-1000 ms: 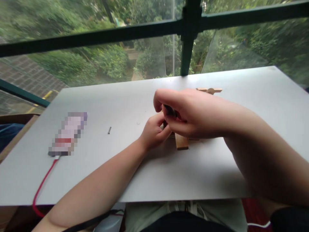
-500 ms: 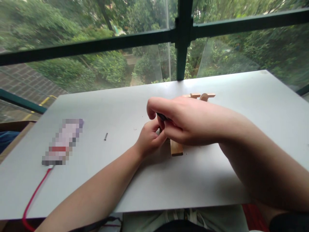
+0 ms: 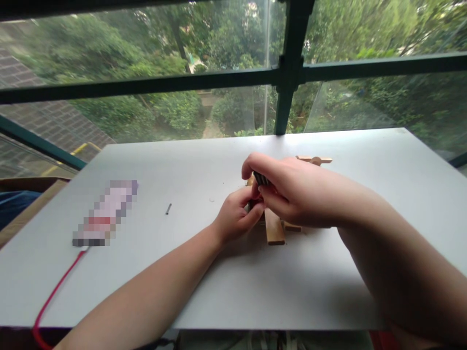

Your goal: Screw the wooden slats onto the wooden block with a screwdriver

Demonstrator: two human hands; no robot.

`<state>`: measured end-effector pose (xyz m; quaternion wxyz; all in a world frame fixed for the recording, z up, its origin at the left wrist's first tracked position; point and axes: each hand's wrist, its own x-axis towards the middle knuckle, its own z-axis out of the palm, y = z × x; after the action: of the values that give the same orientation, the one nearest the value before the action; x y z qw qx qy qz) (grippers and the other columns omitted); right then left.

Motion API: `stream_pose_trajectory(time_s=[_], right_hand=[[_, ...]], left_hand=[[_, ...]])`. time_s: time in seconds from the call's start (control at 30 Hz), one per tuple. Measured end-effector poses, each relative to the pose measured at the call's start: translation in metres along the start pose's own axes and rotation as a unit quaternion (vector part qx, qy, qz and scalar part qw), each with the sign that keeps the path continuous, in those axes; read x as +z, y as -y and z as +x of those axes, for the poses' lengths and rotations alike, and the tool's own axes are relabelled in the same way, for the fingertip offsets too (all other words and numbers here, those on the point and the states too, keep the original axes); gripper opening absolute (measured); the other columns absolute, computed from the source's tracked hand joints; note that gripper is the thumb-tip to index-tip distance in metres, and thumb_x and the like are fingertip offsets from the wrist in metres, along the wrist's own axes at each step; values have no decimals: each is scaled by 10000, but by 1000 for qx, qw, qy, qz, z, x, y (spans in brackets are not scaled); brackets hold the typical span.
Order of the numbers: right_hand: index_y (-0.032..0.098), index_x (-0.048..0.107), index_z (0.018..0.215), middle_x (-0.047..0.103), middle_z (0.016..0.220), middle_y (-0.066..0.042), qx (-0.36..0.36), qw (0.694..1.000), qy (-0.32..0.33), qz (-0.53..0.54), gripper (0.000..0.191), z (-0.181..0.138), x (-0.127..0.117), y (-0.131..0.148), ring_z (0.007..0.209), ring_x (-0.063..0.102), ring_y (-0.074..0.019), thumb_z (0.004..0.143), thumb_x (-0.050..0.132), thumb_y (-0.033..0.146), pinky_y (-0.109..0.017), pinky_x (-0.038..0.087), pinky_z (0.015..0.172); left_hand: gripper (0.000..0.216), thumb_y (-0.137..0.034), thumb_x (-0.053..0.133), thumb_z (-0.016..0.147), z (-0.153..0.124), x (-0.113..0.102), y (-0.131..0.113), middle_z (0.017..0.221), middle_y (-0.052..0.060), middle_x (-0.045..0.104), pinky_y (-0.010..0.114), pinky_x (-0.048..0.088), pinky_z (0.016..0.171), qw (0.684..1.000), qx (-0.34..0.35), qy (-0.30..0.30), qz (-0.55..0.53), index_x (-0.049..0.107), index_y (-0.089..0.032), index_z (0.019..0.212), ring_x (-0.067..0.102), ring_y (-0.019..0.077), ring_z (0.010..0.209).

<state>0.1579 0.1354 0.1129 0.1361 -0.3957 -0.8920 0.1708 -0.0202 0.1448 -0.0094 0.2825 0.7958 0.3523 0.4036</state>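
Observation:
My right hand (image 3: 286,187) is closed from above around a black ribbed handle (image 3: 261,179), which looks like a screwdriver's; its shaft is hidden. Just below and to the left, my left hand (image 3: 239,214) is closed in a pinch, thumb and fingers against a dark spot beside the wood; what it grips is mostly covered. Under both hands lies a wooden assembly, with a flat wooden strip (image 3: 275,229) sticking out towards me. Another wooden end (image 3: 292,227) shows to its right. Beyond my right wrist, a thin wooden piece with a rounded part (image 3: 315,160) is partly covered.
A loose screw (image 3: 168,209) lies on the white table (image 3: 204,282), left of my hands. Farther left is a blurred-out phone-like object (image 3: 109,209) with a red cable (image 3: 54,291) running off the near edge. A window frame (image 3: 288,73) rises behind the table.
The whole view has shifted slightly. Both hands have moved a little right over the wood, and more of the ribbed handle and of the wooden pieces shows. Both hands remain closed.

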Motion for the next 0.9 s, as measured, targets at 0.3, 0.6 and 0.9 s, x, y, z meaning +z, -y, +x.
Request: stream_pose_trajectory(time_s=[0.3, 0.6, 0.9], right_hand=[[245, 472, 1129, 606, 752, -6, -3, 1000, -1, -2, 268, 0, 1, -1, 640, 518, -149, 864, 441, 220, -252, 299, 590], [246, 482, 1075, 605, 737, -7, -2, 1000, 3, -16, 206, 0, 0, 1, 635, 519, -150, 875, 446, 279, -250, 271, 562], [250, 496, 1054, 595, 710, -7, 21, 999, -5, -47, 201, 1, 0, 0, 610, 509, -148, 868, 442, 304, -256, 235, 536]], left_hand=[[138, -274, 543, 828, -1, 0, 3, 705, 3, 564, 231, 429, 593, 1000, -3, 8, 5, 523, -162, 752, 508, 128, 661], [154, -284, 540, 831, -2, 1, 6, 728, 13, 585, 235, 437, 608, 1000, -5, 4, 12, 524, -161, 740, 529, 136, 689], [124, -257, 516, 853, 0, 0, 2, 778, 24, 619, 247, 451, 640, 1000, 7, 11, 19, 590, -160, 832, 556, 140, 709]])
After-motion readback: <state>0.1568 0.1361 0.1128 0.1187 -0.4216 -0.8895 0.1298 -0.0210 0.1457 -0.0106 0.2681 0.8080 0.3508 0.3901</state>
